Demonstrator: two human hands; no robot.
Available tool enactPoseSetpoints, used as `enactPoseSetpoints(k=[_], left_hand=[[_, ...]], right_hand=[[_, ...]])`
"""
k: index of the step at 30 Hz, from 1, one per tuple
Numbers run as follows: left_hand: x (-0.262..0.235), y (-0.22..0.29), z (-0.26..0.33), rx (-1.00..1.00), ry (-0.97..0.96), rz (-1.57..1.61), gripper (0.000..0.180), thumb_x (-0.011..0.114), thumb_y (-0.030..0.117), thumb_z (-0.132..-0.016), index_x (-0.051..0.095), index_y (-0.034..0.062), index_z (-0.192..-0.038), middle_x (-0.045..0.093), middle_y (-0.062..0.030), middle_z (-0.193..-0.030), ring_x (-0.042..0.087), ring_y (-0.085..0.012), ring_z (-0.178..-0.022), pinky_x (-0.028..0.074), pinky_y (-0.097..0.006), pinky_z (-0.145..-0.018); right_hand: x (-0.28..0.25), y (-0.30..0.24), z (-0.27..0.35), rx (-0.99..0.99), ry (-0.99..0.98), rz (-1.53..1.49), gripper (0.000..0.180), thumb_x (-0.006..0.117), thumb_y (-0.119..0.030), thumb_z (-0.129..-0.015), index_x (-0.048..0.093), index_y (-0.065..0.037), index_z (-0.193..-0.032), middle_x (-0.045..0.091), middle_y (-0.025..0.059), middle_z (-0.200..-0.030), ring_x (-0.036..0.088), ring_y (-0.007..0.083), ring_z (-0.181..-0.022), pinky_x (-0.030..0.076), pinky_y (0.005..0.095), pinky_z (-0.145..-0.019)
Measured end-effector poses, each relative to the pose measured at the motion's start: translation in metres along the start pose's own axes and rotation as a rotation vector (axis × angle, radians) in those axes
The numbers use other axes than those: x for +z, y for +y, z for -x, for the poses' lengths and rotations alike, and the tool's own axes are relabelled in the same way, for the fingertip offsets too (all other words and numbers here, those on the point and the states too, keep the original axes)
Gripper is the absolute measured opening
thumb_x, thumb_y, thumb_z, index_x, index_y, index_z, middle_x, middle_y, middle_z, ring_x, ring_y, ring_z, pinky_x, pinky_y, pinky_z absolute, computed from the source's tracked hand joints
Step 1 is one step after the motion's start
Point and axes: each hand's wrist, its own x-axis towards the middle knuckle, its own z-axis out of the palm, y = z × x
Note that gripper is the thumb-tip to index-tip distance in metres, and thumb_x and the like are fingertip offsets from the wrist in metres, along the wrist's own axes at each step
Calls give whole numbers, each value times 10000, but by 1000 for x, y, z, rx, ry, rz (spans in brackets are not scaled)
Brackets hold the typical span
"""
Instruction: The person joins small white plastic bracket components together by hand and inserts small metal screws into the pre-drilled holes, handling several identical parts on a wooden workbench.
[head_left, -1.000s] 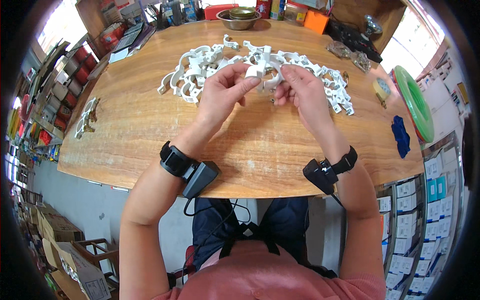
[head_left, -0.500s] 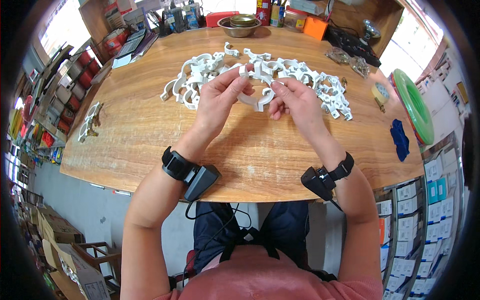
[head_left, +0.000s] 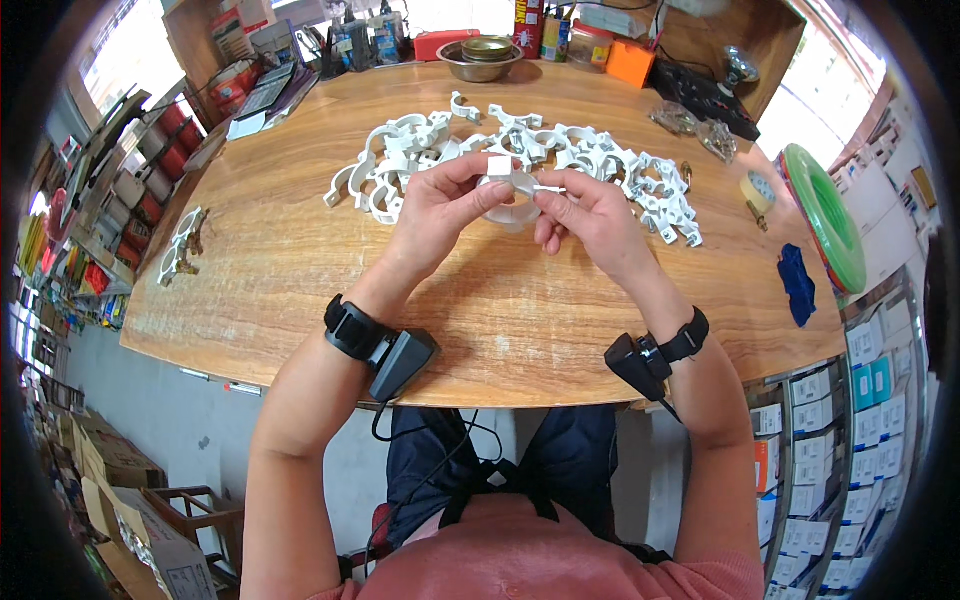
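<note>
Fingers of the left hand (head_left: pixel 440 210) pinch one end of a white plastic pipe clamp (head_left: pixel 512 195), thumb and forefinger pressed onto its squared tab, the other fingers curled loosely underneath. Fingertips of the right hand (head_left: pixel 590 215) grip the opposite end, thumb and forefinger closed on the narrow tab while the rest fold below the clamp's curve. So the clamp hangs between the two hands, lifted off the wooden table (head_left: pixel 300 290), its open arc sagging toward the person.

Both forearms rise from the near edge and angle inward, wrists bent so the palms half face each other. Each wrist carries a black strap with a small black device: one on the left wrist (head_left: pixel 385 350), one on the right (head_left: pixel 650 355).

Just beyond the fingertips lies a loose heap of more white clamps (head_left: pixel 600 160), spread left and right of the hands. Well off to the left of the fingers, a few clamps with dark screws (head_left: pixel 180 245) sit near the table's edge. To the right lie a roll of tape (head_left: pixel 760 190), a blue cloth (head_left: pixel 798 280) and a green disc (head_left: pixel 825 215).

Farthest away, past the heap, a metal bowl (head_left: pixel 485 62) holds a smaller brass-coloured dish. An orange box (head_left: pixel 630 62) stands right of it; what it contains cannot be told.
</note>
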Motion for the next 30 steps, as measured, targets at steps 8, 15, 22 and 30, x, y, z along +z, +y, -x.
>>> enactPoseSetpoints(k=[8, 15, 22, 30], left_hand=[[-6, -1, -2, 26, 78, 181, 257, 593, 134, -808, 574, -22, -1011, 620, -73, -868, 576, -125, -784, 454, -242, -726], [-7, -3, -3, -67, 78, 289, 270, 580, 149, -818, 560, -18, -1029, 615, -86, -868, 585, -132, -774, 464, -257, -741], [-12, -10, -3, -87, -15, 295, 273, 578, 141, -816, 557, -21, -1035, 610, -70, -875, 579, -129, -797, 460, -257, -747], [-7, -3, 2, -100, -119, 308, 304, 582, 130, -808, 547, -23, -1068, 603, -71, -969, 571, -140, -861, 446, -280, -794]], right_hand=[[-20, -16, -6, 14, 111, 68, 273, 533, -218, -857, 560, -26, -1048, 594, 53, -700, 543, 86, -548, 428, 198, -487], [-43, 12, -10, 104, 76, 972, 211, 566, -250, -790, 633, -67, -872, 629, 92, -749, 606, 211, -694, 462, 319, -597], [-33, 24, -11, 176, -76, 1248, 179, 560, -196, -770, 614, -94, -907, 614, 103, -782, 585, 270, -749, 456, 362, -656], [-32, 28, -9, 115, 24, 1260, 76, 558, -104, -739, 596, -41, -757, 609, 133, -791, 595, 292, -767, 474, 387, -640]])
